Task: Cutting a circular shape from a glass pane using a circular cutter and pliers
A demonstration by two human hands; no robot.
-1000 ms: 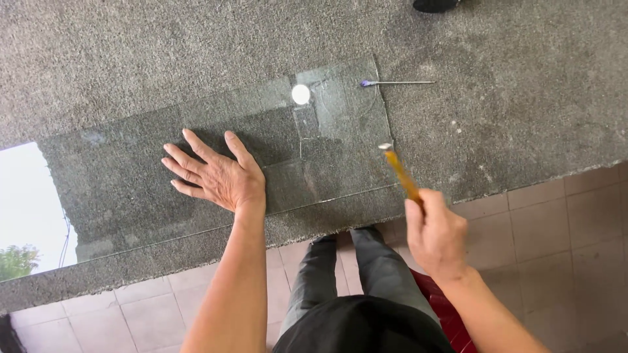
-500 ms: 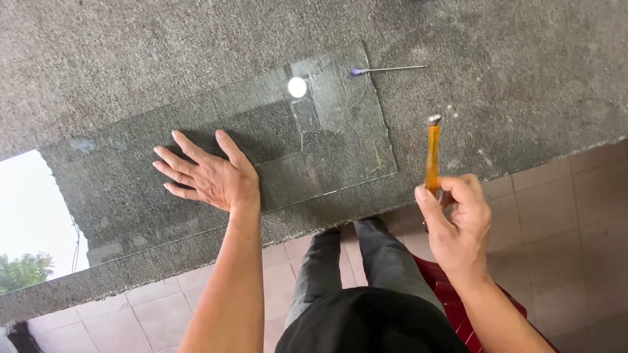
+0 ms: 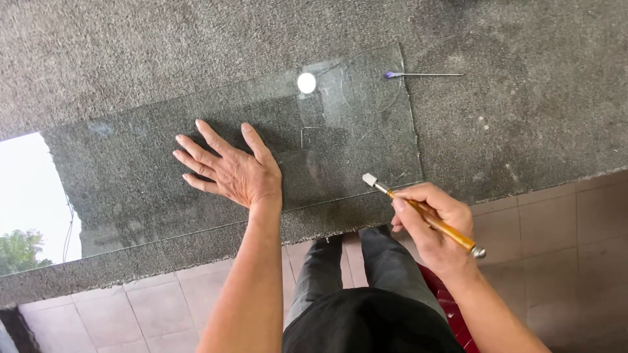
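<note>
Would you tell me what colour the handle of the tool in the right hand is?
Yellow-orange handle, seen in the head view.

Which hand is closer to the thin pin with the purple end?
The right hand. It holds a yellow-handled cutter below the pin, near the glass sheet's right end. The left hand lies flat on the glass, farther left.

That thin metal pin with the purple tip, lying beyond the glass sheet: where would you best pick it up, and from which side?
Pinch the thin metal pin near the middle of its bare shaft, coming straight down from above with finger and thumb on its two long sides. It lies flat on the grey carpet, just past the glass sheet, too slim to grasp otherwise. The right hand, holding the glass cutter, is nearer than the left hand.
</note>
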